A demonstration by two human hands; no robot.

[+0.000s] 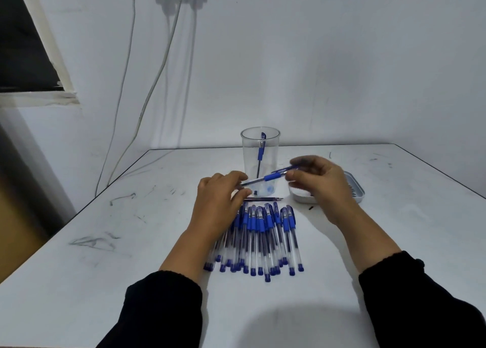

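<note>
You are wearing a black long-sleeved top; your left sleeve (160, 308) and right sleeve (420, 303) are soft, matte fabric with slightly fuzzy cuff edges. Each cuff ends partway up the forearm, leaving your left hand (218, 203) and right hand (324, 183) bare.

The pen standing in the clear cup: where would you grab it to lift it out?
By its blue capped top, from straight above. The pen in the cup stands almost upright, cap end up, its top near the rim. The clear cup walls it in on every side, so only the open mouth lets two fingers pinch the cap.
</note>
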